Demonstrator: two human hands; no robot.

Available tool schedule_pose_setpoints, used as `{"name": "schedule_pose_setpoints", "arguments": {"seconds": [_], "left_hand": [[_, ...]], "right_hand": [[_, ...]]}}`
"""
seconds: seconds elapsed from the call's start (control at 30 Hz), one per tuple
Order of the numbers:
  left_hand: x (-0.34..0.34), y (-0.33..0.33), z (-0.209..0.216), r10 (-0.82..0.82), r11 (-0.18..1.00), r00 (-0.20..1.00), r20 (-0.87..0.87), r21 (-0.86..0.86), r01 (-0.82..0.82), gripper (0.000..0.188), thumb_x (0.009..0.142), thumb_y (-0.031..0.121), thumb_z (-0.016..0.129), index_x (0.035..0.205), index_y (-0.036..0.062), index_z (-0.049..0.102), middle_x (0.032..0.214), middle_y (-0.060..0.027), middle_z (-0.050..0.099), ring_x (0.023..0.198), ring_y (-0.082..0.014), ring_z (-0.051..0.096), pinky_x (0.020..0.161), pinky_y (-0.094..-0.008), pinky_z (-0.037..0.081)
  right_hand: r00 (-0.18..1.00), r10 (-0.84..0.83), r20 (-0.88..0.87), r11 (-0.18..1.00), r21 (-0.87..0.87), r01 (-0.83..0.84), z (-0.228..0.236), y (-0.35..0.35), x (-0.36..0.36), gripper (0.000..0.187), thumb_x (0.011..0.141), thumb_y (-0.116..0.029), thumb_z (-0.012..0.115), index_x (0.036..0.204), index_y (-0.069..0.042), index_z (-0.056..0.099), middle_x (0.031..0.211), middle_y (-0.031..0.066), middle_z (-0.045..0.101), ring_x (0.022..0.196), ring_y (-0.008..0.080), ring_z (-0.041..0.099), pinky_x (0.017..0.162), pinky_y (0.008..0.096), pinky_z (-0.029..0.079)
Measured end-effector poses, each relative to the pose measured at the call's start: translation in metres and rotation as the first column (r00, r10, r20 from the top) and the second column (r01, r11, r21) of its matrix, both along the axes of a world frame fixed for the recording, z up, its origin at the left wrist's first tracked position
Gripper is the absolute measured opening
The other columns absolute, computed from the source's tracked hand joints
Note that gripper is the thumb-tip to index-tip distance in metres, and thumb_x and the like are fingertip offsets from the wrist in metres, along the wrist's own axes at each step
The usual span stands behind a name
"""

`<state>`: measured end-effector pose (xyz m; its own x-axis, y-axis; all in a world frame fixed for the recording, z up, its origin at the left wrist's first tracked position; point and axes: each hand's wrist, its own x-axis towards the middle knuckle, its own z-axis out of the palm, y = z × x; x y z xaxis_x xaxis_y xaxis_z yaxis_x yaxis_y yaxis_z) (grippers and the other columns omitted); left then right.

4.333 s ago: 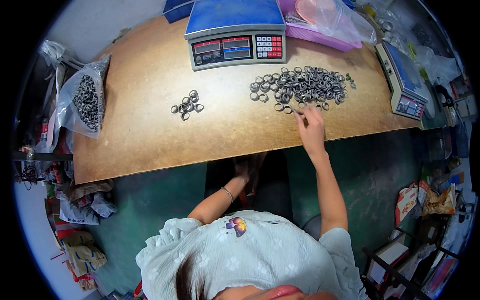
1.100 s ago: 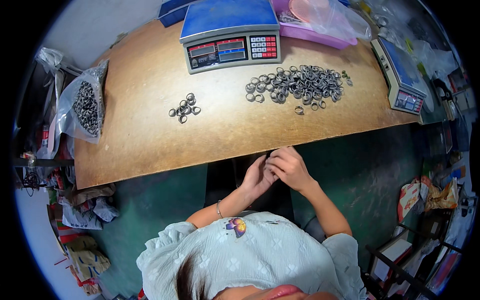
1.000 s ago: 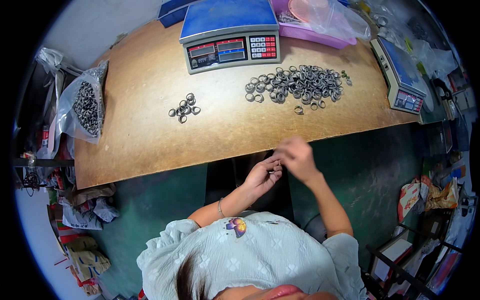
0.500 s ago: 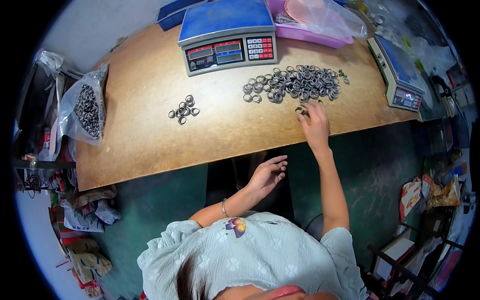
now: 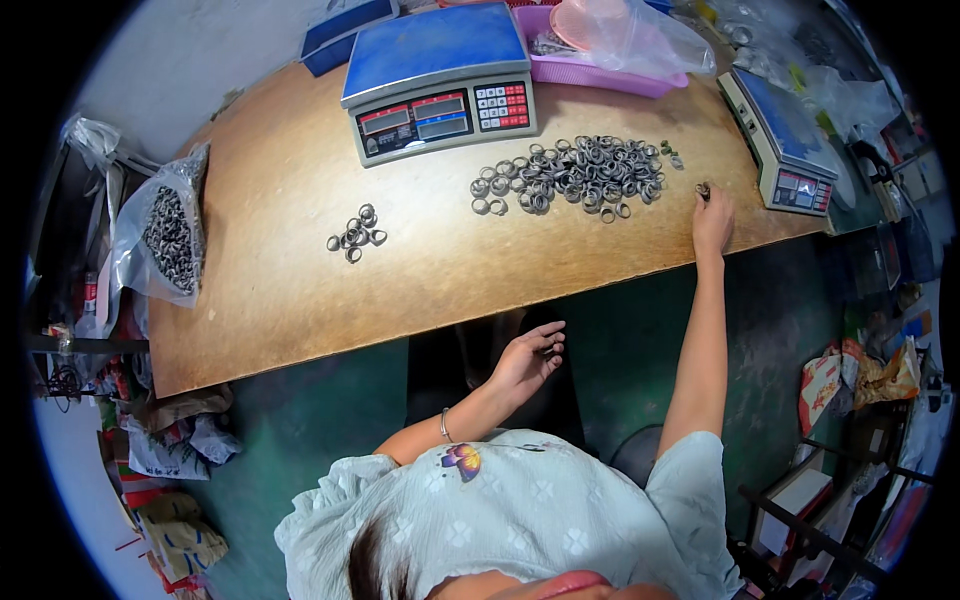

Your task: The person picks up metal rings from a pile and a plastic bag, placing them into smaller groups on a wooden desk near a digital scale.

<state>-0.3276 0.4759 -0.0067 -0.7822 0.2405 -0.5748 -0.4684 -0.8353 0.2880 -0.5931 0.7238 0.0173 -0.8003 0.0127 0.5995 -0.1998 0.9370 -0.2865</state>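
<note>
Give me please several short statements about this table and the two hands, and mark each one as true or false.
1. The right hand has a dark ring at its fingertips. True.
2. The small heap of rings lies to the right of the large heap of rings. False: it lies to the left.
3. The purple basket is to the right of the larger scale. True.
4. The left hand rests on the table. False: it is off the table, on the person's side of the near edge.
5. The clear bag at the left contains small grey pieces. True.
</note>
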Motion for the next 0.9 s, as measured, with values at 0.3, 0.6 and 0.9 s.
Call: {"name": "schedule_pose_setpoints", "arguments": {"seconds": [0.3,0.6,0.9], "left_hand": [[-0.010,0.009,0.000,-0.008,1.000,1.000,-0.018,-0.021,0.008,0.038,0.085,0.000,0.048,0.123,-0.0026,0.046,0.095,-0.0051,0.056,0.083,-0.0135,0.053,0.072,-0.0254,0.045],[-0.023,0.010,0.007,0.033,0.996,0.997,-0.075,0.080,-0.027,0.033,0.089,0.013,0.049,0.119,-0.0001,0.048,0.094,-0.0047,0.056,0.080,-0.0130,0.053,0.071,-0.0267,0.044],[-0.016,0.003,0.009,-0.050,0.993,0.996,-0.070,0.107,0.058,0.018,0.092,0.016,0.051,0.103,0.0031,0.053,0.074,0.0000,0.047,0.062,-0.0068,0.041,0.049,-0.0178,0.031]], "right_hand": [[0.900,0.431,0.066,0.898,-0.132,-0.420,0.022,-0.098,0.073,0.019,0.075,-0.015,0.066,0.090,-0.003,0.062,0.094,0.0115,0.055,0.094,0.0290,0.050,0.083,0.0393,0.040],[0.869,0.483,0.111,0.862,-0.235,-0.449,0.026,-0.107,0.112,0.012,0.073,-0.009,0.066,0.080,-0.002,0.059,0.088,0.0123,0.054,0.088,0.0304,0.050,0.078,0.0408,0.039],[0.769,0.565,0.300,0.772,-0.522,-0.364,0.030,-0.099,0.106,0.017,0.076,-0.010,0.065,0.088,0.000,0.062,0.087,0.0143,0.056,0.091,0.0304,0.052,0.079,0.0391,0.043]]}}
